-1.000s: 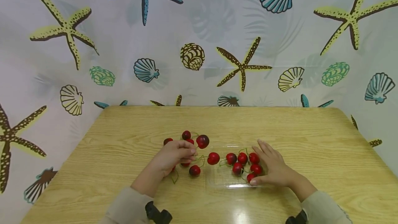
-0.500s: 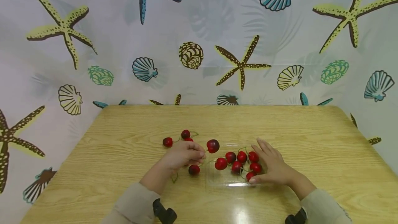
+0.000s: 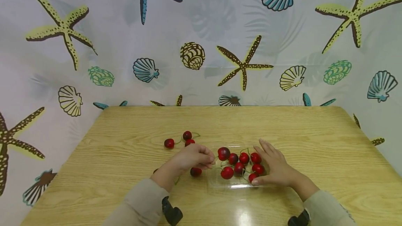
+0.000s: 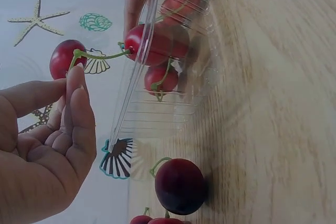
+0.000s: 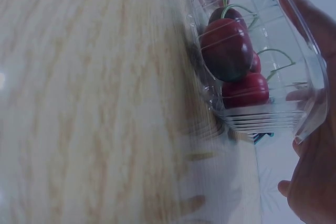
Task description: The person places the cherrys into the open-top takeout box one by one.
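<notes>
My left hand (image 3: 196, 158) pinches the green stem of a pair of red cherries between thumb and fingertips, at the left end of a clear plastic tray (image 3: 230, 186). One cherry of the pair (image 4: 67, 59) hangs beside the fingertips in the left wrist view; the stem runs on to a second cherry (image 4: 139, 43) at the tray's rim. Several cherries (image 3: 239, 168) lie inside the tray. With fingers spread and fairly straight, my right hand (image 3: 277, 168) rests against the tray's right end, thumb near its front corner; the right wrist view has it along the rim (image 5: 317, 77).
Left of the tray, loose cherries lie on the wooden table (image 3: 125, 149): one dark cherry (image 3: 196, 172) near the left hand, another (image 3: 169, 143) farther back, others partly hidden by that hand. A patterned cloth (image 3: 201, 16) hangs behind the table.
My left hand has moved right, carrying the pair of cherries from the loose pile to over the tray's left part. The right hand stays in place at the tray's right end.
</notes>
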Motion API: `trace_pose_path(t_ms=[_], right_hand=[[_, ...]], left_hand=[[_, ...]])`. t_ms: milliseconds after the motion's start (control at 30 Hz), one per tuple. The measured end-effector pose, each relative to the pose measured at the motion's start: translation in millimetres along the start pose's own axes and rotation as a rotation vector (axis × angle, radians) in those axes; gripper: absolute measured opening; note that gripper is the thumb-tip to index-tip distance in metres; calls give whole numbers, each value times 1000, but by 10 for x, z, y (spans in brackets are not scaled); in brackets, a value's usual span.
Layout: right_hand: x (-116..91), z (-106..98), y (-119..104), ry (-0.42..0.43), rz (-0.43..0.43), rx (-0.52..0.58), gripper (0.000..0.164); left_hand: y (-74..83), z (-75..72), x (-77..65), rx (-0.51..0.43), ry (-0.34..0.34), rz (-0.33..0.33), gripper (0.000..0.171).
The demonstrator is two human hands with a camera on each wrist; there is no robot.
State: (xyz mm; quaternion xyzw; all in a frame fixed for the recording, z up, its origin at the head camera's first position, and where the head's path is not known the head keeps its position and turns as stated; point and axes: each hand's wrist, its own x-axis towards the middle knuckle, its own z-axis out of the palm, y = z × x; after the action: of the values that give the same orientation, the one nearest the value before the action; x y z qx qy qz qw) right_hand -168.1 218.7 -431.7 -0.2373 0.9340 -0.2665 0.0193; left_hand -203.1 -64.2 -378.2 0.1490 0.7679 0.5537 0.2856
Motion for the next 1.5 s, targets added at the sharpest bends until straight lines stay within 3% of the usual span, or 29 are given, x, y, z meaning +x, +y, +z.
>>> trace_pose_path(t_ms=[533,800,1500], right_hand=[[-11,3,5,11,-10,7,101],[-5,0,9,10,-8,7,101],[8,-1,6,6,5,14,101]], left_hand=[[58,77,194,104,-103,-65,13],[84,130,327,151,-111,-93,13],[155,270,544,305,-206,-97,11]])
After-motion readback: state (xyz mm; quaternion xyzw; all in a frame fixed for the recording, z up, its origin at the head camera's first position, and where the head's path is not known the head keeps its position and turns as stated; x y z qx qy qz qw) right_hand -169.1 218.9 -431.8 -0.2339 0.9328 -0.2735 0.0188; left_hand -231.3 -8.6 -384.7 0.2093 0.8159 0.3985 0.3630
